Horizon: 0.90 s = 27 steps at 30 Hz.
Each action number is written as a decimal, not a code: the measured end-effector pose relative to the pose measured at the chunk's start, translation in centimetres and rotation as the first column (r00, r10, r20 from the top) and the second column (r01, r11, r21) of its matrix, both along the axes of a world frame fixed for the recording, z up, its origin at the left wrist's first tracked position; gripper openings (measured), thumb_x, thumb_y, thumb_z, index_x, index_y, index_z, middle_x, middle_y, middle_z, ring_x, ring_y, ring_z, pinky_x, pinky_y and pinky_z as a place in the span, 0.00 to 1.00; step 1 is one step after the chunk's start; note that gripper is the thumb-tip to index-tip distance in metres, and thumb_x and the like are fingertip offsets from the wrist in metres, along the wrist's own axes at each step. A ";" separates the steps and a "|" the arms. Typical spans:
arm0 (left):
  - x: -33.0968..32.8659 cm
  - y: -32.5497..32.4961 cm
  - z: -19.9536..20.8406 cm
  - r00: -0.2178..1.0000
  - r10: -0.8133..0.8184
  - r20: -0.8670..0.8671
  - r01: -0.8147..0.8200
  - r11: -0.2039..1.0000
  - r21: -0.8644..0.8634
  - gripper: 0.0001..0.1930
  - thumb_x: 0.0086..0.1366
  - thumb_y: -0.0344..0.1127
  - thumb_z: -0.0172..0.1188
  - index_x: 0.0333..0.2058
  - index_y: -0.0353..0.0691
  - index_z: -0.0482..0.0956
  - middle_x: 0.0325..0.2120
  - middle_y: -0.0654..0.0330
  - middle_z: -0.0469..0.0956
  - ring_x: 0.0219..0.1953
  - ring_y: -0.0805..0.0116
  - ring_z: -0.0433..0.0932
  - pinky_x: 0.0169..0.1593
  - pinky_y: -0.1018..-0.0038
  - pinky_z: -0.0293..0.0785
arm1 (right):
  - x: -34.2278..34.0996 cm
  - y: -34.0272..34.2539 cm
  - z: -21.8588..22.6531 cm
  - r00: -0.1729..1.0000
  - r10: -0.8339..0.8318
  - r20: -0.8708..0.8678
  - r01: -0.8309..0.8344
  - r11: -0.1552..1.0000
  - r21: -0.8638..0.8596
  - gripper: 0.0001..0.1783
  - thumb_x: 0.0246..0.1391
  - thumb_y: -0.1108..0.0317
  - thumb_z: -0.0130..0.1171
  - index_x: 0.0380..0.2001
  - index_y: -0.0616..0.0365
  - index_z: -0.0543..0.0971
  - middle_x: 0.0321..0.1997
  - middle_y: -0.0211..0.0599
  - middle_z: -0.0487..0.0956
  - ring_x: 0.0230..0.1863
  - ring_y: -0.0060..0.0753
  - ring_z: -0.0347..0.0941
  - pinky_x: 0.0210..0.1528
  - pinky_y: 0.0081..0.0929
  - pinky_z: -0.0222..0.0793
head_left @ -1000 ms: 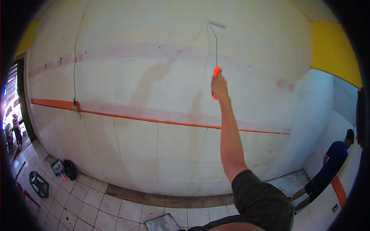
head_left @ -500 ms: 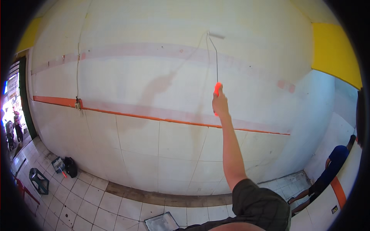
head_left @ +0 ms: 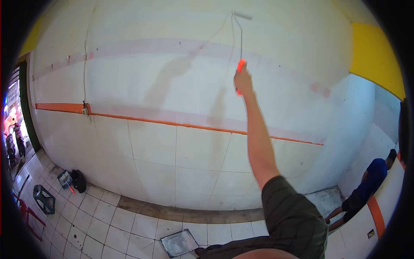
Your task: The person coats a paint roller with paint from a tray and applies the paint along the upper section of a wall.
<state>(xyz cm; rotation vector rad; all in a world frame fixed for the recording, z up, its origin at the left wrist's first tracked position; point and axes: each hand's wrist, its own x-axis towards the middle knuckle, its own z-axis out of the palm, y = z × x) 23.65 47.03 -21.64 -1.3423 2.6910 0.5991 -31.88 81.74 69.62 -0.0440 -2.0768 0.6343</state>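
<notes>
My right hand [head_left: 243, 80] is raised high against the white wall [head_left: 172, 86], gripping the orange handle of a paint roller [head_left: 240, 64]. A thin metal rod rises from the handle to the roller head [head_left: 243, 15], which rests on the wall near the top. My right arm in a dark olive sleeve stretches up from the lower edge. My left hand is out of sight.
An orange stripe [head_left: 172, 123] runs across the wall above white tiles. A paint tray [head_left: 179, 242] lies on the tiled floor below me. A bag [head_left: 78, 180] and a small stool [head_left: 44, 198] stand at the left. A person in blue [head_left: 366, 190] crouches at the right.
My right hand and the roller have shifted up the wall and slightly right compared with half a second ago. The person in blue has bent lower.
</notes>
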 end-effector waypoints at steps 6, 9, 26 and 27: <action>0.3 -0.7 0.0 1.000 0.024 -0.014 -0.024 1.000 -0.006 0.07 0.52 0.31 0.54 0.16 0.40 0.75 0.18 0.58 0.77 0.21 0.58 0.73 0.23 0.61 0.67 | 1.9 -1.9 -15.4 0.967 0.079 0.242 -0.037 0.984 -0.175 0.36 0.65 0.65 0.40 0.70 0.50 0.38 0.42 0.60 0.76 0.43 0.58 0.75 0.46 0.45 0.71; 0.5 -1.0 0.3 0.998 0.049 -0.031 -0.049 0.999 -0.002 0.08 0.52 0.31 0.54 0.16 0.41 0.74 0.18 0.59 0.76 0.20 0.58 0.73 0.22 0.60 0.67 | 1.5 -1.7 -11.9 0.991 0.016 0.129 -0.003 0.995 -0.095 0.36 0.64 0.63 0.42 0.69 0.50 0.40 0.42 0.64 0.75 0.43 0.63 0.75 0.45 0.49 0.71; 4.6 0.0 0.0 0.904 0.217 -0.369 -0.288 0.946 -0.150 0.08 0.52 0.32 0.55 0.17 0.40 0.75 0.19 0.56 0.76 0.22 0.59 0.74 0.24 0.60 0.67 | 2.3 -2.8 -16.1 0.984 0.039 0.176 -0.022 0.995 -0.099 0.38 0.61 0.69 0.42 0.69 0.53 0.39 0.39 0.63 0.77 0.41 0.59 0.76 0.43 0.48 0.71; 4.8 -0.2 0.1 0.905 0.228 -0.360 -0.294 0.946 -0.139 0.09 0.53 0.34 0.55 0.17 0.38 0.75 0.20 0.54 0.77 0.23 0.57 0.76 0.25 0.59 0.68 | 1.7 -2.6 -13.3 0.989 -0.032 0.144 0.039 0.998 -0.041 0.37 0.61 0.69 0.42 0.69 0.54 0.39 0.39 0.62 0.77 0.40 0.60 0.76 0.43 0.48 0.72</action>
